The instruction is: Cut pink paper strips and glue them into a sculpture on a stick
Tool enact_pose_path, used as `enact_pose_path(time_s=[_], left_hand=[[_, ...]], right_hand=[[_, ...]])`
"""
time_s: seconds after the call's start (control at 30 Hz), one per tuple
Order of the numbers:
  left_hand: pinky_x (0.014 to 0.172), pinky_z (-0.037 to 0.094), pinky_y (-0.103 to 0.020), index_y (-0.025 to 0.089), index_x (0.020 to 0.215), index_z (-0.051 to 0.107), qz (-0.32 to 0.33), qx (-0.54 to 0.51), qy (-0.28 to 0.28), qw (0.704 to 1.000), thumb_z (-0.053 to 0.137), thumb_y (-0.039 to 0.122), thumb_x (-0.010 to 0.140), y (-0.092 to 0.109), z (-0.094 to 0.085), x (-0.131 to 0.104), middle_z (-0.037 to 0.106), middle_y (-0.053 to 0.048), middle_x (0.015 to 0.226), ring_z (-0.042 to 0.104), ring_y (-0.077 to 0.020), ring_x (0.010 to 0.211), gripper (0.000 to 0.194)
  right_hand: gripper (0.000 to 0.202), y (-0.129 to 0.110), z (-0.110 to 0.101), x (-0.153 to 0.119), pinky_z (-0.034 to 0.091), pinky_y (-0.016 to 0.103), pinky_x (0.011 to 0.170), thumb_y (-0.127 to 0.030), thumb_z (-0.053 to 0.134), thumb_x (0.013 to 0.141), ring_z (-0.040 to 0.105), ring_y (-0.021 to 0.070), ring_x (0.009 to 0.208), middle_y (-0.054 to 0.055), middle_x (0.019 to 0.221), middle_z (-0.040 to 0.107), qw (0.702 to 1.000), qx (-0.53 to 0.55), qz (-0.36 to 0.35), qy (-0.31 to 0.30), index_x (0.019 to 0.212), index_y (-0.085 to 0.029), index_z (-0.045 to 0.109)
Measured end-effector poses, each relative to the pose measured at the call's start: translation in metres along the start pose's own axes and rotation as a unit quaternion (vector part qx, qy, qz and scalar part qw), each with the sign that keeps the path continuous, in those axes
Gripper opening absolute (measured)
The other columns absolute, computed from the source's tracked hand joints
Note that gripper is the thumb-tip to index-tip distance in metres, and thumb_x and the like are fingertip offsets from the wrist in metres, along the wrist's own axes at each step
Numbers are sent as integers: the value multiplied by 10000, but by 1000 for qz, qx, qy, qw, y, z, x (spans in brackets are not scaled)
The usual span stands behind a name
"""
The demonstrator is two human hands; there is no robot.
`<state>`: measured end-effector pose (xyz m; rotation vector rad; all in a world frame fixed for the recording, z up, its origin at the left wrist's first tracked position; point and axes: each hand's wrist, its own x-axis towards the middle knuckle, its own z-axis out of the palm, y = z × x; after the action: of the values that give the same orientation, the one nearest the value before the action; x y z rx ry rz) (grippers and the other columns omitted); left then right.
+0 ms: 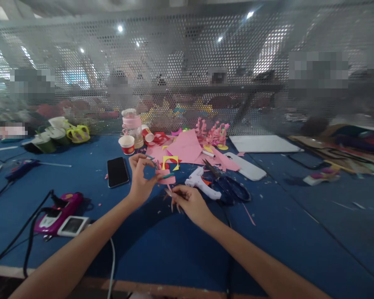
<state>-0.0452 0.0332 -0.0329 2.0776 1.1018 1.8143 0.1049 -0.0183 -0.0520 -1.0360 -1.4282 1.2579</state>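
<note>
My left hand [142, 176] pinches a small pink paper piece [167, 178] between thumb and fingers, raised above the blue table. Just below it, my right hand [188, 202] is closed at the fingertips on a thin pink strip [168, 187], which seems to meet the paper piece; whether they are joined I cannot tell. A white glue gun [202, 183] lies right beyond my right hand. Dark-handled scissors [229, 182] rest beside it with blades apart. Behind the hands is a yellow paper scrap [171, 162] with a round cut-out.
Pink paper sheets [185, 146] and pink paper figures [212, 132] lie at the back, near a bottle [132, 124] and a paper cup [126, 144]. A black phone [117, 172] is at left, a white phone [246, 167] at right. A magenta power strip [59, 214] with cables sits front left.
</note>
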Motion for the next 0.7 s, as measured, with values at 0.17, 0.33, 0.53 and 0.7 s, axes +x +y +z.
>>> enact_pose_path(time_s=[0.17, 0.33, 0.53, 0.7], left_hand=[[811, 361, -363, 208, 738, 482, -4, -22, 0, 1000, 699, 241, 601, -1, 1, 0, 367, -23, 908, 386, -185, 910, 259], [791, 378, -353, 203, 734, 492, -20, -48, 3, 999, 714, 218, 573, -1, 2, 1, 370, -25, 901, 387, -185, 899, 275], [802, 377, -352, 199, 726, 488, -36, -54, -1, 998, 712, 217, 573, 2, 1, 1, 368, -28, 889, 389, -186, 904, 272], [798, 393, -318, 209, 772, 480, -78, -140, -6, 987, 743, 259, 529, 4, 3, 1, 370, -14, 901, 413, -160, 881, 362]], right_hand=[[331, -1, 0, 0, 296, 193, 362, -490, 570, 664, 371, 57, 350, -43, 452, 471, 1000, 4, -1, -4, 643, -160, 558], [313, -1, 1, -1, 286, 188, 360, -471, 572, 673, 367, 51, 346, -46, 447, 468, 1000, 0, -1, -4, 637, -160, 558], [311, -3, 0, -1, 289, 189, 367, -465, 574, 680, 379, 54, 358, -43, 452, 471, 1000, -7, -9, -3, 636, -158, 566], [320, -1, 0, 0, 286, 194, 351, -475, 577, 669, 374, 55, 344, -41, 458, 477, 1000, 11, -7, -10, 639, -157, 572]])
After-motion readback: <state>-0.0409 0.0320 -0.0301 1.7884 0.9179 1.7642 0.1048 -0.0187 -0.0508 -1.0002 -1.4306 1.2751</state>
